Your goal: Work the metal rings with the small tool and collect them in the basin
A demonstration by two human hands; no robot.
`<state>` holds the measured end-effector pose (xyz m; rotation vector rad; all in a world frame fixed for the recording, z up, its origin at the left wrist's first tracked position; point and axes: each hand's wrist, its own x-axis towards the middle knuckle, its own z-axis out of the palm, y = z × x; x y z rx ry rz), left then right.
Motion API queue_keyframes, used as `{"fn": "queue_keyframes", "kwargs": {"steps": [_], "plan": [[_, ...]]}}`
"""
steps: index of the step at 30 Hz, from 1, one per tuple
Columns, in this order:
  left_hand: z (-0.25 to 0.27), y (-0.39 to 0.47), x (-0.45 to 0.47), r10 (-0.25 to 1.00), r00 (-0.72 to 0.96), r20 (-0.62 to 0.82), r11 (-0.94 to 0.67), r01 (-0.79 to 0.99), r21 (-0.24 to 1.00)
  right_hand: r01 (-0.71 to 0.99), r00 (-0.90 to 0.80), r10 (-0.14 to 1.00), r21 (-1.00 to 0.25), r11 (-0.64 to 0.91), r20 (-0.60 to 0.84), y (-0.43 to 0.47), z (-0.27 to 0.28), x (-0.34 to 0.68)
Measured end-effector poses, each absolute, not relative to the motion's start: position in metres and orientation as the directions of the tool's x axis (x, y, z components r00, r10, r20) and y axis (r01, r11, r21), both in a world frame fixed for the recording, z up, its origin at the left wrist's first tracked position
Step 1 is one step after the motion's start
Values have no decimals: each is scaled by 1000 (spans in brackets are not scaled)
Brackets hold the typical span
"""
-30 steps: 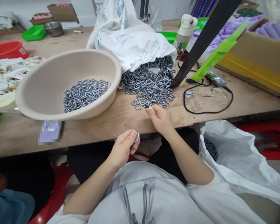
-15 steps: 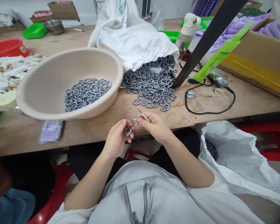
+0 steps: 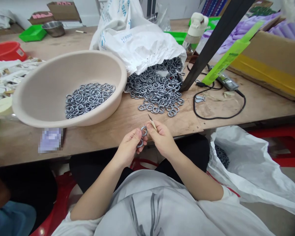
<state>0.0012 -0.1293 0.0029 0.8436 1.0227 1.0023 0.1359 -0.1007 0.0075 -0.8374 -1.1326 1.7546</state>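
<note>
Over the table's front edge my left hand (image 3: 132,145) is closed on two grey rings: one ring (image 3: 144,131) is pinched at the fingertips, the other ring (image 3: 140,143) rests against the curled fingers below. Close beside it, my right hand (image 3: 162,137) grips a thin pale stick with a dark pointed tip (image 3: 153,123), which points up and away. Its fingertips meet or nearly meet the upper ring; I cannot tell whether they hold it too. Beyond the hands lies a heap of grey rings (image 3: 159,90), spilling from a white sack (image 3: 142,42). More rings (image 3: 88,98) fill part of a beige basin (image 3: 44,75).
A dark slanted post (image 3: 211,49) and a bright green strip (image 3: 232,54) stand at the right, near a black cable (image 3: 218,118). An open white bag (image 3: 250,157) with rings inside hangs low at right. A person's blue sleeve (image 3: 14,216) shows at lower left.
My left hand has moved right, up against the right hand. The upper ring, earlier at the right fingertips, is now at the left fingertips. The stick's tip points more upright.
</note>
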Motion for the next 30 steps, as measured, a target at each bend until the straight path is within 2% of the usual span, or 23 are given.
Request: {"fn": "queue_keyframes", "kwargs": {"steps": [2,4,6,8,12,15,17,21,26,30], "plan": [[2,-130,1,942,218,-255,306,-245,920,-215,-330,943,-970,-114,-38,-105,5,134],[2,-130,3,948,210,-241,291,-259,921,-67,-247,966,-996,56,71,-107,5,135],[2,-130,4,959,160,-234,273,-297,915,37,-204,958,-977,211,199,-108,6,138],[3,-131,6,965,115,-235,260,-330,908,62,-223,935,-953,295,275,-108,8,141],[7,-135,10,965,101,-241,261,-358,897,45,-309,916,-958,283,256,-104,8,144],[9,-138,10,968,120,-219,248,-364,898,18,-286,935,-975,222,208,-102,9,146],[10,-139,9,971,119,-206,236,-374,897,71,-281,923,-953,295,264,-103,11,150],[13,-138,7,966,86,-244,258,-416,872,228,-419,838,-853,469,349,-110,18,157],[18,-139,9,947,90,-310,319,-409,855,293,-435,823,-807,513,365,-117,22,158],[18,-142,7,943,158,-293,333,-416,846,258,-466,814,-826,500,347,-113,17,158]]}}
